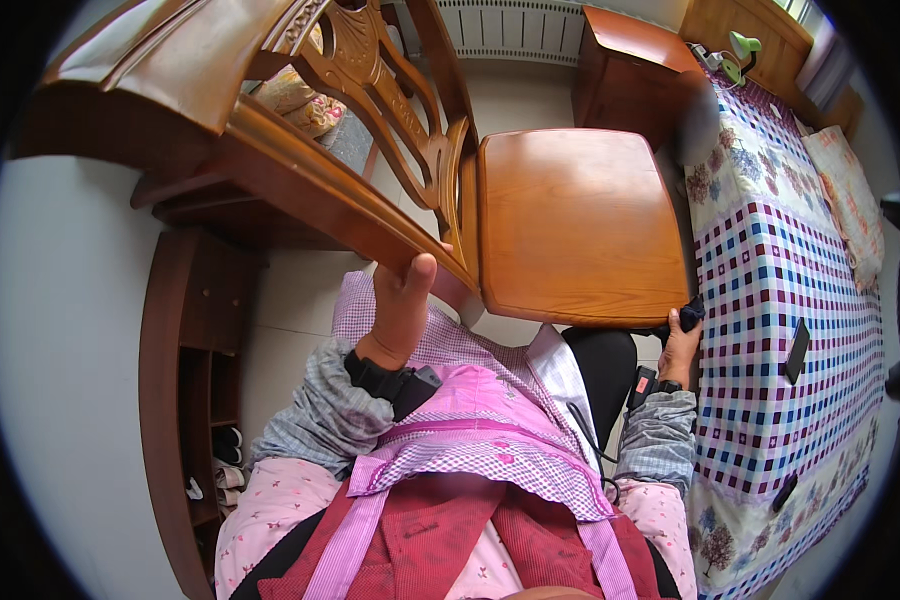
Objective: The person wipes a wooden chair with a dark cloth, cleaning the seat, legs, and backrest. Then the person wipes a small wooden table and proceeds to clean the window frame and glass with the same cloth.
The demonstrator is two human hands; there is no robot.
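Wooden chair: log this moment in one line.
left hand: on backrest; right hand: at seat corner, touching dark item; bed: right of seat

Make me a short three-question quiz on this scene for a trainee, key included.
1. Which part of the carved brown wooden chair does the bare left hand touch?
A) a front leg
B) the backrest's side post
C) the top rail

2. Fill in the pattern: the slim black rectangular phone lies on a ____ part of the multicoloured cloth bed cover.

3. True or false: the bare right hand is at a corner of the chair's flat, polished wooden seat.

Key:
1. B
2. checked
3. True
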